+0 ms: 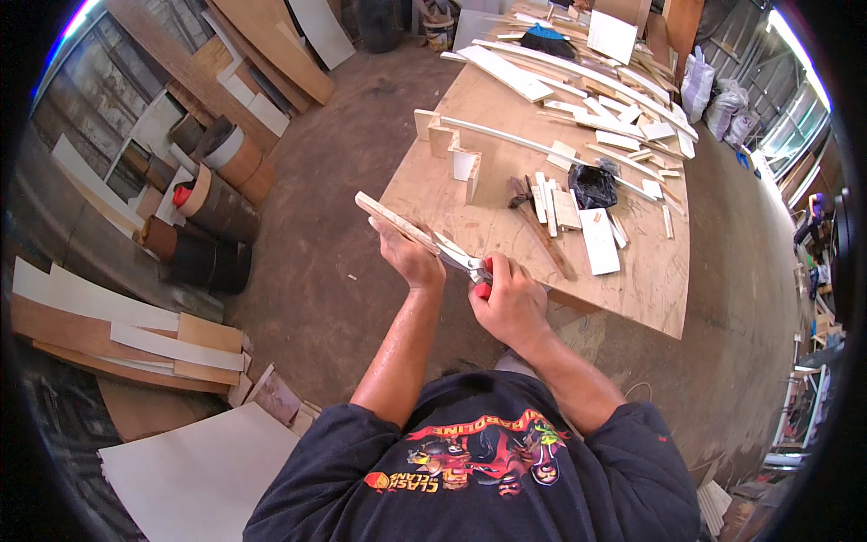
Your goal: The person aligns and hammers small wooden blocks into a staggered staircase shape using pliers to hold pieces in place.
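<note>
Two hands work above the surface (506, 226) edge: left hand (411, 257) fingers grip the wood strip (393, 219), its long axis running up-left, while right hand (510, 303) fingers close on red-handled snips (465, 262) meeting the strip's near end.

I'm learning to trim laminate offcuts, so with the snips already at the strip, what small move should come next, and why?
Probably close the right hand on the red-handled metal snips. Their blades sit at the near end of the pale narrow wooden strip, which the left hand grips and holds above the floor beside the plywood worktable.
</note>
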